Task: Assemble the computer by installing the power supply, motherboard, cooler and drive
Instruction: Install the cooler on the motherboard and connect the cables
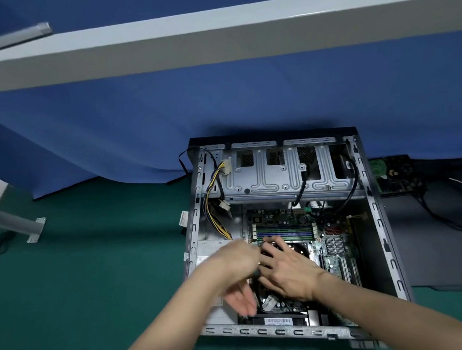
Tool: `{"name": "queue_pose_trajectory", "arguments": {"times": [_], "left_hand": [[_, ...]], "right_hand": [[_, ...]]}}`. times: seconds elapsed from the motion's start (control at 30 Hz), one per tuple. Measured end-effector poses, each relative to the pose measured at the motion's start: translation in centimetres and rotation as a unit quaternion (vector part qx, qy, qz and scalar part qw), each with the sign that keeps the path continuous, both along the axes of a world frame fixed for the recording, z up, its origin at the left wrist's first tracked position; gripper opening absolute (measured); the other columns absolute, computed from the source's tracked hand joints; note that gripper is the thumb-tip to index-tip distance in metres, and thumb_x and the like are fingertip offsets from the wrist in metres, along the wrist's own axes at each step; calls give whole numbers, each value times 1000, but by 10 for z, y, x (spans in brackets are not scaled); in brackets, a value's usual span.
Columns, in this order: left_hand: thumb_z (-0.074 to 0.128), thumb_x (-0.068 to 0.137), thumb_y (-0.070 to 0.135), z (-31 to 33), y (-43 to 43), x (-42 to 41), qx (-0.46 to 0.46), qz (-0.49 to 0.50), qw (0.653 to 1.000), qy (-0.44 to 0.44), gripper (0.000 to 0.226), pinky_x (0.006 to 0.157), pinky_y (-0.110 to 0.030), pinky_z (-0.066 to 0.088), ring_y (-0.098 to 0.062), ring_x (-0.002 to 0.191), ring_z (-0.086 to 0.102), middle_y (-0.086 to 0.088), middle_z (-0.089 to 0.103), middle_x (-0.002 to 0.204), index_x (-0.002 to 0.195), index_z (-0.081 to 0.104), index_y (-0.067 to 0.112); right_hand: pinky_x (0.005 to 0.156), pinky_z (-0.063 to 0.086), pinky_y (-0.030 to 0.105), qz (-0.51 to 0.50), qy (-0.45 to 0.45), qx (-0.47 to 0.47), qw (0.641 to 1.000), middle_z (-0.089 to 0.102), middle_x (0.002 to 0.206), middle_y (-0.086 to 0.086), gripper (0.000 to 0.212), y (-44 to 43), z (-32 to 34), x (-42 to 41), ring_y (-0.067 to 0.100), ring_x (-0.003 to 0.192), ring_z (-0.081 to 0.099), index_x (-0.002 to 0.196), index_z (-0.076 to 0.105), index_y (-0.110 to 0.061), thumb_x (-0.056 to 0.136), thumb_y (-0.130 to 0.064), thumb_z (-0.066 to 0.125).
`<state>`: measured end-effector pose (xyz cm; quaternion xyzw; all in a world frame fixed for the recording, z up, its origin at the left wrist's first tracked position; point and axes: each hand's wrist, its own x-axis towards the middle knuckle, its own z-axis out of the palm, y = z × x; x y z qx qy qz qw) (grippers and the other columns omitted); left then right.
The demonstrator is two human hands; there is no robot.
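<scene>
All right hand (288,270) fingers splay on cooler (295,249) (left hand (237,265) blurred).

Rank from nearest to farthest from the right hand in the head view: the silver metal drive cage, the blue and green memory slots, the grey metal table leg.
1. Blue-green memory slots, beyond the right hand's fingers.
2. Silver drive cage, at the case's far end.
3. Grey table leg, far left on the floor.

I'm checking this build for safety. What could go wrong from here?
The right hand presses flat on the dark cooler over the green motherboard; uneven force might flex the board. The loose yellow-and-black cable bundle runs close to the blurred left hand and could snag.
</scene>
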<state>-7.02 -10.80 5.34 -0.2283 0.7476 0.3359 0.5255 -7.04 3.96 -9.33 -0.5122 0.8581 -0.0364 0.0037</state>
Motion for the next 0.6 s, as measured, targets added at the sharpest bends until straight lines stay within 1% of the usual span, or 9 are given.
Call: {"name": "queue_pose_trajectory", "arguments": {"times": [0.07, 0.13, 0.23, 0.3, 0.4, 0.43, 0.5, 0.53, 0.6], "left_hand": [[32, 101, 22, 0, -5, -3, 7, 81, 995, -59, 30, 36, -23, 47, -23, 39, 61, -23, 64, 58, 106, 42, -6], [47, 98, 17, -2, -1, -2, -17, 96, 995, -38, 18, 32, -18, 38, -13, 34, 50, -11, 60, 52, 95, 44, 0], [61, 91, 21, -3, 10, 2, -119, -90, 982, 112, 22, 61, -24, 47, -19, 71, 59, -8, 62, 88, 106, 48, 12], [58, 92, 16, 0, 15, 9, -174, -348, 893, 226, 18, 77, -28, 40, -25, 98, 58, -7, 61, 109, 109, 55, 14], [52, 92, 4, 4, 29, 29, -149, -672, 658, 306, 17, 73, -30, 45, -28, 88, 59, -7, 66, 102, 103, 64, 8], [49, 94, 5, 4, 34, 35, -147, -681, 651, 302, 18, 69, -25, 44, -27, 84, 57, -7, 66, 101, 103, 65, 7], [42, 97, 12, -2, 37, 36, -138, -547, 764, 312, 25, 65, -18, 34, -29, 91, 56, -10, 63, 106, 110, 62, 5], [40, 99, 17, 2, 36, 31, -139, -426, 847, 286, 26, 65, -22, 33, -28, 94, 56, -12, 61, 106, 111, 60, 7], [37, 100, 31, 1, 23, 20, -102, -186, 957, 198, 30, 64, -30, 41, -26, 78, 59, -16, 61, 94, 101, 53, 6]], "right_hand": [[96, 47, 42, -9, -23, 13, 1000, 62, 100, -5, 44, 0, 0, 0, 19, 97, 56, 88, 70, -22, 98, -40, 31], [95, 46, 43, -10, -31, 17, 999, 61, 97, -5, 48, 0, 1, 1, 19, 98, 55, 90, 70, -22, 99, -41, 27], [94, 45, 46, -7, -38, 15, 999, 61, 94, -3, 48, 0, 1, 1, 20, 96, 56, 85, 69, -22, 98, -41, 27], [96, 38, 45, -20, -50, 23, 998, 62, 92, -1, 44, -1, 2, -1, 22, 95, 55, 84, 67, -20, 96, -40, 30], [105, 28, 53, -12, -132, 79, 988, 58, 113, 5, 42, -3, -2, -1, 29, 113, 36, 102, 64, -14, 89, -32, 29], [106, 26, 54, -11, -134, 96, 986, 56, 116, 5, 37, -3, -4, 0, 28, 113, 28, 106, 63, -14, 89, -29, 34], [106, 22, 52, -12, -140, 88, 986, 57, 113, 3, 28, -4, -2, 1, 26, 110, 26, 105, 64, -15, 89, -25, 44], [104, 25, 51, -12, -137, 77, 987, 59, 107, 2, 25, -3, 0, 2, 25, 107, 29, 99, 66, -16, 89, -26, 45], [95, 43, 45, -6, -84, 65, 994, 62, 90, -4, 27, -2, 4, -1, 21, 98, 43, 80, 66, -22, 89, -33, 44]]}}
